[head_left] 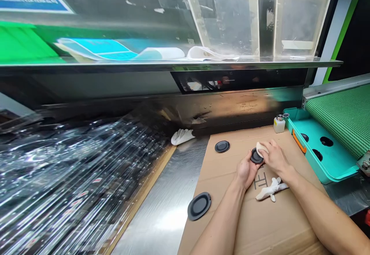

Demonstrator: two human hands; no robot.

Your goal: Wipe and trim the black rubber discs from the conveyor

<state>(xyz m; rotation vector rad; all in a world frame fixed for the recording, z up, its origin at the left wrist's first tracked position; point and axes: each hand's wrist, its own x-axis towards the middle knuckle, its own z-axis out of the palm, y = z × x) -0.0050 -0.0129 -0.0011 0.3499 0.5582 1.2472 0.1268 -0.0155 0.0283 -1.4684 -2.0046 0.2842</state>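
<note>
Just ahead of the body, on a flattened brown cardboard sheet [277, 224] laid over a stainless steel tabletop [162, 212], the left hand [246, 171] lies palm up with its fingers curled, gripping a round black disc [256, 156] by its rim. The right hand [276, 156], angled in from the right, is closed in a pinch on a wad of cream cloth [261, 149] pressed to the disc's upper face. Both forearms slant inward from the lower edge of view, wrists bent toward each other. The main risk looks like the disc slipping: it sits in a curled palm with nothing to stop it, so hard pressure from the cloth could tip it onto the cardboard. A crumpled white cloth glove [271, 189] lies just below the hands and could catch a falling disc or a wrist. Ahead and right of the hands, a small white bottle with a metal top [279, 124] could topple if the right hand swings wide. Left of the hands, a black oval disc [199, 206] overhangs the cardboard's edge, where a careless forearm could knock it.
</note>
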